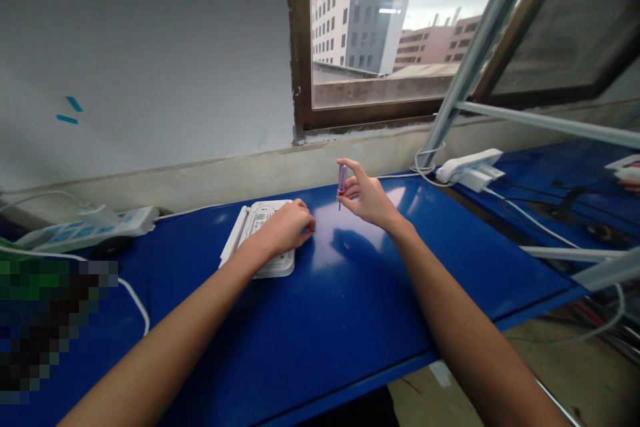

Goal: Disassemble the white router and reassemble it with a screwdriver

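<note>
My right hand (364,197) is closed on a small screwdriver (343,180) with a clear purplish handle. It is held upright above the table, its thin shaft pointing down and the index finger over the top of the handle. My left hand (293,225) is over the right side of a white router (280,268), with thumb and fingertips pinched together just past its edge. Whatever those fingertips hold, if anything, is too small to make out. The router lies flat, a white antenna (233,238) along its left side, and my left hand and forearm hide part of it.
The blue table (360,320) ends at a front edge and a right edge. White power strips lie at the back left (100,227) and back right (470,167), with loose cables. A metal frame (455,90) rises at the right, before a window.
</note>
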